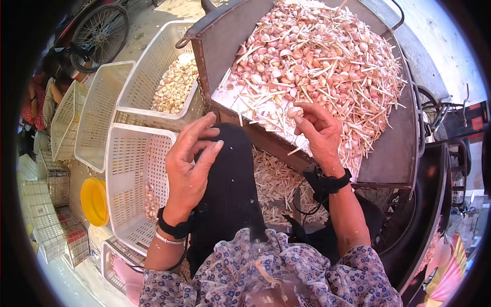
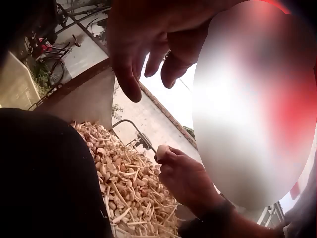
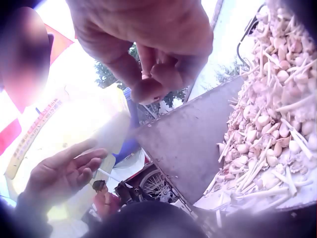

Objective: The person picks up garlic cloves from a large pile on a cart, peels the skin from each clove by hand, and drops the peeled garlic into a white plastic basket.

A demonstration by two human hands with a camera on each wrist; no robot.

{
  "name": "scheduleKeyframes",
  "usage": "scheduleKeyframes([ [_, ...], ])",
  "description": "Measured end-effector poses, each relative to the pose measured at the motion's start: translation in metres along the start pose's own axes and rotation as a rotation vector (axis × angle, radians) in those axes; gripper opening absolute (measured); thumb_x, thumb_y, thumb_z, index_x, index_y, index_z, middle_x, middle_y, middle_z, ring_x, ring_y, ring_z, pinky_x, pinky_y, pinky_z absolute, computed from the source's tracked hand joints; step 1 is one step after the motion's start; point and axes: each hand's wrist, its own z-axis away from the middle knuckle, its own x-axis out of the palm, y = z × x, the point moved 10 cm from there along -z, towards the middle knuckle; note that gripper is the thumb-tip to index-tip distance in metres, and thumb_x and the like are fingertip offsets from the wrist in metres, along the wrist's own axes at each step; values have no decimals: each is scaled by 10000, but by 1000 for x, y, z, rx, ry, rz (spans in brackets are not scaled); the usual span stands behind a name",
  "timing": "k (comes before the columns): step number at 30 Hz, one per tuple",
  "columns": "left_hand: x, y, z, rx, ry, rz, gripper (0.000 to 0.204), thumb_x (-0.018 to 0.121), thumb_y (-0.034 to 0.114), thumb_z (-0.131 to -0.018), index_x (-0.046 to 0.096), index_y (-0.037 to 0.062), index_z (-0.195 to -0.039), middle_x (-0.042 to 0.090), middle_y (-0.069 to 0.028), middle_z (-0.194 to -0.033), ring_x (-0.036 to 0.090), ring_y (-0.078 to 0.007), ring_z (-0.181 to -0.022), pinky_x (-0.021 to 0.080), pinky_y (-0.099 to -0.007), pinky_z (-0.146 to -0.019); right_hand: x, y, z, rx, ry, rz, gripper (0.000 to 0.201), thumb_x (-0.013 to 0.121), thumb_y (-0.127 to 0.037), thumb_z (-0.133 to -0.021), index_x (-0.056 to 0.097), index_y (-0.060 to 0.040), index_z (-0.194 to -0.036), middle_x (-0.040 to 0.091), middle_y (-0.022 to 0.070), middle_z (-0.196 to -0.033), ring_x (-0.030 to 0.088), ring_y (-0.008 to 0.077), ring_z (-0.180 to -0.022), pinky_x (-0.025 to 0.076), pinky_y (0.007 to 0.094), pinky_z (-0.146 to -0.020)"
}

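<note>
Garlic clove pinched at the edge of the metal tray

We held one garlic clove pinched in our right hand over the metal tray; it looked light, hard, papery-skinned and best taken at its sides. Our left hand hovered empty, fingers relaxed. The tray held a heap of cloves and stalks; a white basket held cloves, a nearer basket few.

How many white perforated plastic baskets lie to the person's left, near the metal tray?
4 clearly: one holding garlic cloves against the metal tray, one beside it, one under the left hand, one farther left. Smaller crates at the edge may hide more.
</note>
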Motion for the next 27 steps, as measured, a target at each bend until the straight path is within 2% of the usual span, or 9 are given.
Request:
scheduleKeyframes([
  [4,109,44,0,13,-357,360,301,621,5,-841,584,-37,-1137,589,-109,-1057,611,-150,-914,511,-254,-768,-5,-97,51,-294,-65,50,246,667,19,-773,641,32,-1017,637,87,-869,575,86,-639,436,191,-550],
  [6,116,92,16,151,-398,362,255,635,25,-838,617,-30,-1086,605,-122,-1038,626,-172,-912,518,-268,-762,-23,-141,82,-337,4,-42,266,703,67,-717,633,43,-973,644,105,-879,600,96,-677,459,203,-567],
  [8,110,159,45,441,-460,90,211,649,71,-837,642,-16,-1029,604,-148,-1043,629,-199,-930,521,-299,-770,-33,-195,121,-591,-15,29,263,741,58,-681,632,33,-919,654,131,-846,622,137,-649,481,216,-569],
  [10,102,202,84,674,-563,178,133,664,-14,-775,648,-44,-903,650,-155,-796,664,-209,-664,482,-190,-578,-34,-235,159,-768,-44,-43,181,710,53,-697,619,29,-852,638,127,-802,603,146,-604,480,232,-524],
  [12,97,223,113,527,-588,266,80,670,1,-752,614,-20,-806,616,-107,-674,603,-171,-496,416,-189,-462,-32,-263,191,-887,-56,-253,104,679,48,-714,606,26,-785,623,122,-759,584,155,-559,479,248,-478],
  [15,91,270,152,1054,-528,420,125,584,-78,-765,656,-26,-853,605,-151,-818,637,-202,-668,578,-248,-590,-30,-280,220,-940,-37,-448,66,638,53,-730,583,29,-703,607,121,-713,564,166,-512,473,262,-426],
  [16,90,274,157,1135,-498,460,122,582,-62,-768,659,-8,-846,593,-122,-789,629,-183,-652,575,-236,-578,-29,-282,224,-965,-46,-480,73,624,69,-729,573,37,-689,605,127,-711,561,167,-506,463,260,-417],
  [22,62,279,172,1023,-410,484,73,570,-15,-794,633,18,-778,578,-63,-765,597,-116,-607,543,-199,-513,-9,-292,232,-948,-174,-595,113,591,122,-720,548,47,-647,604,146,-709,551,164,-489,435,263,-396],
  [27,37,262,174,939,-201,443,71,592,6,-794,600,27,-726,572,-70,-775,587,-110,-605,517,-208,-489,20,-290,225,-961,-70,-538,105,623,97,-728,571,43,-654,623,140,-757,562,143,-509,440,262,-422],
])
